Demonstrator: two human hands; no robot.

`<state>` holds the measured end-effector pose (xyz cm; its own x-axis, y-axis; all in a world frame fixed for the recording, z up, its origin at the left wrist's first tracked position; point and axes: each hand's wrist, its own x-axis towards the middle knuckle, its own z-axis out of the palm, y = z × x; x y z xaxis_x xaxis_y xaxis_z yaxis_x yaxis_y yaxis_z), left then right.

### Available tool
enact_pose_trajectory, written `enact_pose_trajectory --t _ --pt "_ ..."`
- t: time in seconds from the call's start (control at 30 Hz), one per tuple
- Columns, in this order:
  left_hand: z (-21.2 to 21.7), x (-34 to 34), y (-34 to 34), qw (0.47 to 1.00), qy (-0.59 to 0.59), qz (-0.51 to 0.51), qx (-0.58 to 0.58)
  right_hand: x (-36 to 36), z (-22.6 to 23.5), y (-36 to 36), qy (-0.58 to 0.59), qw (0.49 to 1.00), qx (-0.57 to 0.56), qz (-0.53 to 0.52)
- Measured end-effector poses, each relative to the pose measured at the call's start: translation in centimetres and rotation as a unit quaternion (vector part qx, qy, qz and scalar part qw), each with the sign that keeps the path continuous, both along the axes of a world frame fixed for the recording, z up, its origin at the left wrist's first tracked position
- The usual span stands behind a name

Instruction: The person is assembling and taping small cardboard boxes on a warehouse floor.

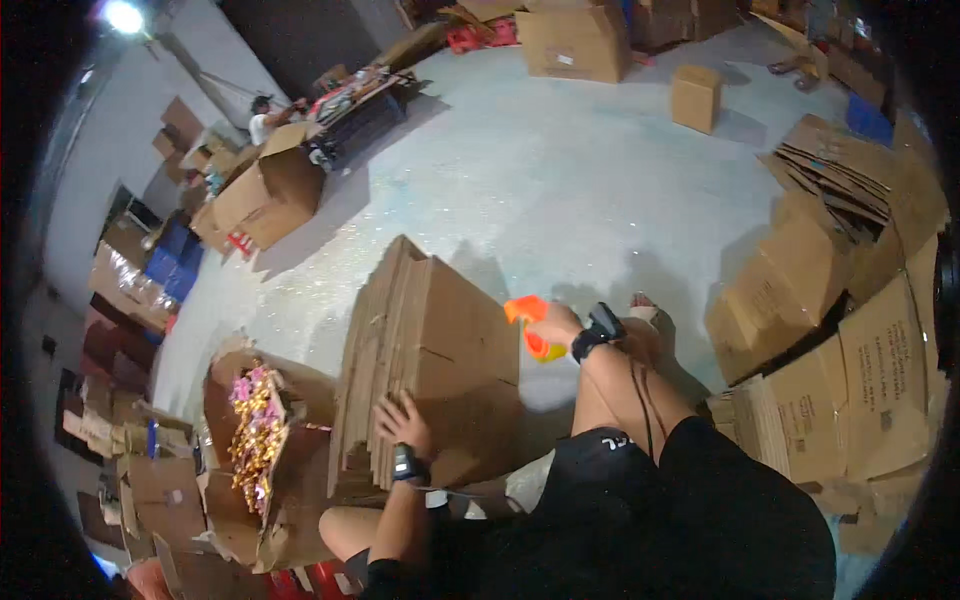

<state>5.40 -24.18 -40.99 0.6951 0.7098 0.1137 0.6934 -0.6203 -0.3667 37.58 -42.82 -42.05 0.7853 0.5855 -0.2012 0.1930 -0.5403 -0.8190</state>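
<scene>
A thick stack of flattened cardboard boxes (465, 350) stands on edge in front of me, its layered edges toward the left. My left hand (403, 422) rests on those edges with its fingers spread, holding nothing. Just past the stack's right side, my right hand (556, 326) is closed round an orange and yellow tape dispenser (525, 309). The fingers partly cover it, so its full shape is hidden. Each wrist carries a black strapped device.
Left of the stack, an open carton (215, 500) holds gold and pink shiny decorations. Flattened boxes (800, 410) lean at the right. A small closed box (696, 98) stands on the far floor. At the back left, a person (262, 120) is beside a loaded table (365, 100).
</scene>
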Motion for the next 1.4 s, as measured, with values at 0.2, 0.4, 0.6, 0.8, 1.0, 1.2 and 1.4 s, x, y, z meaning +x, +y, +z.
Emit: enact_pose_trajectory --t 0.2,0.4,0.6,0.8,1.0,1.2,1.4 --pt "-2.0 -0.5 -1.6 0.996 -0.056 -0.017 -0.074 -2.1 1.5 0.0 0.061 0.985 -0.01 -0.161" --pt "-2.9 0.7 2.3 0.982 -0.113 0.054 -0.14 -1.4 2.6 -2.0 0.041 0.992 -0.026 -0.12" --pt "0.1 2.8 -2.7 0.961 -0.132 0.237 -0.051 0.3 0.4 -7.0 0.002 0.984 0.012 -0.178" --pt "2.4 -2.4 1.7 0.946 -0.106 0.253 -0.174 -0.2 1.2 -8.2 0.036 0.99 0.059 -0.123" --pt "3.4 2.8 4.5 0.979 -0.158 -0.009 -0.13 3.2 -0.9 -9.5 0.006 0.973 0.105 -0.207" --pt "8.1 6.3 7.6 0.991 -0.084 -0.011 -0.1 2.2 -0.5 -9.7 -0.014 0.969 0.091 -0.228" --pt "5.9 2.6 14.0 0.991 0.019 0.016 -0.135 1.5 -0.7 -11.3 -0.03 0.958 0.145 -0.244"
